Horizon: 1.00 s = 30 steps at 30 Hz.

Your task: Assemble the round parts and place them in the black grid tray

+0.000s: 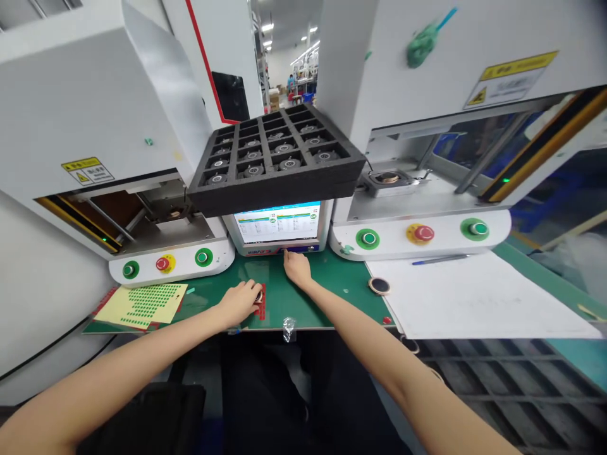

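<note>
Below centre, my left hand (240, 304) clamps a half-hidden disc (258, 296); I can't tell how closed my right hand (298, 269) is at the monitor (279, 229), its top behind a tray (277, 186).

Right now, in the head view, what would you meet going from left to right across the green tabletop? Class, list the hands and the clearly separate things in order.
Yellow sheet with green dots → left hand → right hand → dark-centred round disc → blue pen.

Disc (258, 296) partly behind left fingers (250, 288)
</note>
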Available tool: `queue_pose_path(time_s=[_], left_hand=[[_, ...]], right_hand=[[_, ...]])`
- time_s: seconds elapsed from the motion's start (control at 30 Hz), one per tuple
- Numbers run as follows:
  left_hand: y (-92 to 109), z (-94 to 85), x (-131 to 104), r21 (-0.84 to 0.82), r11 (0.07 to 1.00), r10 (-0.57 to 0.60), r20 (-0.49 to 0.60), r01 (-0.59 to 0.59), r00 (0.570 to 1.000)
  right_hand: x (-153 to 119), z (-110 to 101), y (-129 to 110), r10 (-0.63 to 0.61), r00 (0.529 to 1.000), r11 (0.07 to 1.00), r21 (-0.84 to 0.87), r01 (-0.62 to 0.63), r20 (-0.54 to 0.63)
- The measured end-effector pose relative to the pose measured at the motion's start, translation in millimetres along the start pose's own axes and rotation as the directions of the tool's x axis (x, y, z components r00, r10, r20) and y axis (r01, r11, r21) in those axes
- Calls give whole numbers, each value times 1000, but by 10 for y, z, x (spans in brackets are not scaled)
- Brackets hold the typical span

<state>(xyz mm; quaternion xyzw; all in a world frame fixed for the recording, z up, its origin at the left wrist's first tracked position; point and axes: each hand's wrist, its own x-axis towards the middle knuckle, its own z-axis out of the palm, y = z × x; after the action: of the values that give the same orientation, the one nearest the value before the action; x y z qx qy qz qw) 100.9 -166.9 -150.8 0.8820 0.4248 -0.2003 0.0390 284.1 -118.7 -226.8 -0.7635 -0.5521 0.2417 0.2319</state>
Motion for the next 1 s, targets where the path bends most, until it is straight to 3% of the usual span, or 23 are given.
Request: queue_pose_path(time_s=[0.13,0.23,0.37,0.43,0.5,0.6,0.7,0.87,1.0], left_hand=[[96,-93,-9,8,999,-48,-42,48,998],[176,-309,-61,-35,995,-98,-124,94,987],[239,-661,-127,-146,984,-143,-266,107,953],[247,-731,-124,-187,976,-164,-297,112,941],[263,-691,-105,-209,969,-189,-286,131,940],[308,-495,-95,-216,965,-202,-234,152,951],[350,-278,-137,-226,962,-202,-209,154,957],[386,-21,-268,-326,933,-223,-193,152,955],[337,130,-322,-493,856,-280,-191,155,941]], right_hand=[[-95,-137,-45,-60,998,995,75,59,20],[-235,-230,-13,-134,989,983,137,124,67],[-524,-272,198,-216,968,964,186,190,131],[-677,-284,341,-249,958,958,186,220,146],[-815,-302,462,-286,949,950,173,261,136],[-977,-317,542,-368,927,924,140,356,71],[-1070,-283,494,-490,871,869,101,485,36],[-1133,-119,359,-660,739,749,56,660,136],[-1162,0,351,-692,693,713,40,700,204]])
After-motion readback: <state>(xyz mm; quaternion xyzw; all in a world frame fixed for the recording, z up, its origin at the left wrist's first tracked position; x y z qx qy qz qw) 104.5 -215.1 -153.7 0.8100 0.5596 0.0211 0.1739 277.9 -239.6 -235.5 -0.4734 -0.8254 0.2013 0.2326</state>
